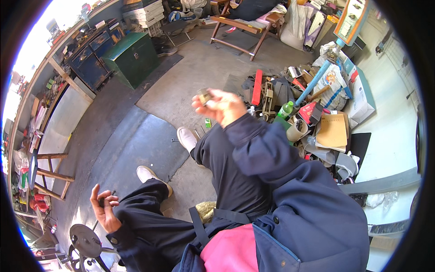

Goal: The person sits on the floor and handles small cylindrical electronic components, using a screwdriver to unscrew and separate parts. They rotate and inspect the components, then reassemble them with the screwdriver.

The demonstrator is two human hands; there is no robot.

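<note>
My right hand (pixel 223 108) is raised in front of me, above my knee. Its fingers and thumb pinch a small brass-and-grey metal piece (pixel 205 96); the exact kind is too small to make out. Low on the left, beside my other knee, my left hand (pixel 107 212) is partly curled around a thin dark rod-like tool (pixel 101 202), much of it hidden by the fingers. Just below that hand stands a round dark metal disc (pixel 85 240) on a stand. The two hands are far apart.
At right lies a heap with a green bottle (pixel 285 110), a red bar (pixel 257 87) and a brown envelope (pixel 331 130). A blue pole (pixel 314 82) rises from it. A green metal chest (pixel 131 58), wooden stool (pixel 50 174) and folding chair (pixel 244 25) stand farther off.
</note>
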